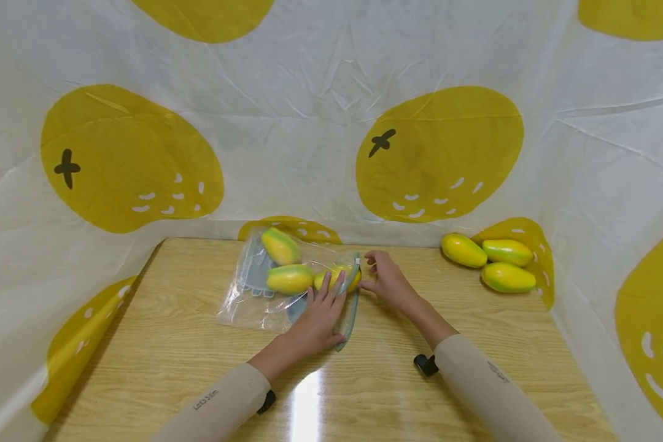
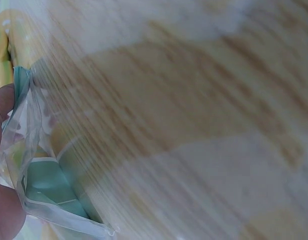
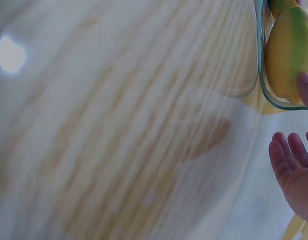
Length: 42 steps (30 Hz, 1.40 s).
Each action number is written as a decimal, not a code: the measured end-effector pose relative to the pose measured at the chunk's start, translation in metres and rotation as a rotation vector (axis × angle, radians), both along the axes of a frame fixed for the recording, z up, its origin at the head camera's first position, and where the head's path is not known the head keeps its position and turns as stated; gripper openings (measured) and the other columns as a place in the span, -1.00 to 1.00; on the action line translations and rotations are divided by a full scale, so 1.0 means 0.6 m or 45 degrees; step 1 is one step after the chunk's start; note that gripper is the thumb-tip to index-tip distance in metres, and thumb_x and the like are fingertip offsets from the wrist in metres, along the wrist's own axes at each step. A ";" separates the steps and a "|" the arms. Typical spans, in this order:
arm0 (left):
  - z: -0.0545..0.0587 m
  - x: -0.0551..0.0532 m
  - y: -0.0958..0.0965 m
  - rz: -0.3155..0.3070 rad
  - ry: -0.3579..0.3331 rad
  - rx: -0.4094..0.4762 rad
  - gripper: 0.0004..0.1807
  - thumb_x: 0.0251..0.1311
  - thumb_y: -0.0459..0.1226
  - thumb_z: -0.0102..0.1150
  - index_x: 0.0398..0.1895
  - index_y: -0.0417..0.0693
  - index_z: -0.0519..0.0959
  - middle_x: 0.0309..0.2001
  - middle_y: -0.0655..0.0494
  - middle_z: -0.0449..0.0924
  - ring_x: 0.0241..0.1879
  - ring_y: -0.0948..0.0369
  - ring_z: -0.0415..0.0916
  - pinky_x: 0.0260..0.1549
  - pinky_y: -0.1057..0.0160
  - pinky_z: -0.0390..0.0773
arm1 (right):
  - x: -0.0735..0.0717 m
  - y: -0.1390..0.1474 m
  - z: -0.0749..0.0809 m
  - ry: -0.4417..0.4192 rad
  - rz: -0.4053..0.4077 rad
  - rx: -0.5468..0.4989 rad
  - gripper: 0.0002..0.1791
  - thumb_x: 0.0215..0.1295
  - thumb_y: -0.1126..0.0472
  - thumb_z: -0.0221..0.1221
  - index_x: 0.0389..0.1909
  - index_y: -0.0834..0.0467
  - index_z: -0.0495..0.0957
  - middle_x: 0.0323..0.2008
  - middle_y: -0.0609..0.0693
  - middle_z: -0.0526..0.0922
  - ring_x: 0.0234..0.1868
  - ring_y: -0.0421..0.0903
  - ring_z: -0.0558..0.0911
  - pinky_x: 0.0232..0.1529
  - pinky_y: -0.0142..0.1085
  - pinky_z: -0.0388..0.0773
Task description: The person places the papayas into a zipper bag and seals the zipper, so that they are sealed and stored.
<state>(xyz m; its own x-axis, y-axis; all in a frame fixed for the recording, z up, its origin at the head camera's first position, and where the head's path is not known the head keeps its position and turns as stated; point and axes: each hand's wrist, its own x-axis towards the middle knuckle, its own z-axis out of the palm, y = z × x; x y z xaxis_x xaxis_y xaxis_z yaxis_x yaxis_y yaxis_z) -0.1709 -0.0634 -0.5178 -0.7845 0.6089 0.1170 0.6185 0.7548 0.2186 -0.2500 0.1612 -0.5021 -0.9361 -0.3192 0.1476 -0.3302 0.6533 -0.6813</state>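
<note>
A clear zip bag (image 1: pixel 237 313) with a grey-green print and a green zip strip (image 1: pixel 351 319) lies flat, its mouth facing right. Inside are two yellow-green papayas, one upper (image 1: pixel 280 247) and one lower (image 1: pixel 289 280). A third papaya (image 1: pixel 331 277) sits at the mouth, partly covered by my left hand (image 1: pixel 317 322). That hand rests on the bag with fingers extended, its thumb by the strip's near end. On the mouth's other side is my right hand (image 1: pixel 389 282), fingers loosely bent. In the right wrist view its thumb (image 3: pixel 306 90) touches the papaya (image 3: pixel 289 55).
Three more papayas (image 1: pixel 507 253) lie grouped at the table's back right corner. White cloth with large yellow fruit prints (image 1: pixel 287 153) hangs behind and along both sides of the wooden table (image 1: pixel 199 356). Both sleeves carry dark wrist cameras (image 1: pixel 425 364).
</note>
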 end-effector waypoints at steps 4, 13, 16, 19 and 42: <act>0.000 0.001 -0.001 -0.006 0.004 -0.017 0.34 0.02 0.09 0.58 0.68 -0.18 -0.09 0.69 -0.08 -0.56 0.65 -0.23 -0.48 0.32 -0.58 0.13 | -0.005 -0.003 -0.005 0.023 -0.024 0.047 -0.19 0.14 0.16 0.53 0.31 0.34 0.33 0.15 0.29 0.50 0.10 0.24 0.61 0.12 0.04 0.63; 0.001 0.000 0.000 0.010 0.035 -0.054 0.35 -0.01 0.14 0.57 0.67 -0.19 -0.07 0.69 -0.09 -0.52 0.65 -0.23 -0.43 0.32 -0.57 0.15 | -0.012 -0.010 -0.008 0.142 -0.029 0.145 -0.33 0.19 0.15 0.50 0.21 0.30 0.41 -0.01 0.20 0.54 -0.02 0.09 0.57 0.00 -0.07 0.60; 0.002 -0.001 -0.001 0.028 0.032 -0.062 0.34 -0.03 0.17 0.57 0.66 -0.20 -0.02 0.70 -0.10 -0.49 0.65 -0.24 -0.39 0.33 -0.56 0.15 | -0.009 -0.008 -0.008 0.143 -0.017 0.145 -0.34 0.19 0.13 0.50 0.20 0.31 0.42 -0.04 0.19 0.54 -0.05 0.08 0.55 -0.04 -0.08 0.58; 0.002 -0.002 -0.002 0.043 0.028 -0.064 0.33 -0.05 0.19 0.57 0.64 -0.22 0.03 0.70 -0.11 -0.46 0.65 -0.25 -0.36 0.33 -0.56 0.14 | -0.006 -0.006 -0.009 0.138 -0.011 0.142 -0.32 0.18 0.11 0.50 0.21 0.31 0.43 -0.01 0.20 0.55 -0.02 0.10 0.57 -0.01 -0.05 0.60; 0.000 0.001 -0.015 0.097 -0.004 -0.023 0.36 -0.12 0.25 0.56 0.61 -0.29 0.10 0.69 -0.15 -0.44 0.64 -0.26 -0.36 0.35 -0.55 0.10 | -0.005 -0.008 -0.002 0.040 -0.084 0.172 -0.31 0.26 0.05 0.45 0.25 0.34 0.41 0.13 0.25 0.53 0.15 0.17 0.57 0.17 0.03 0.59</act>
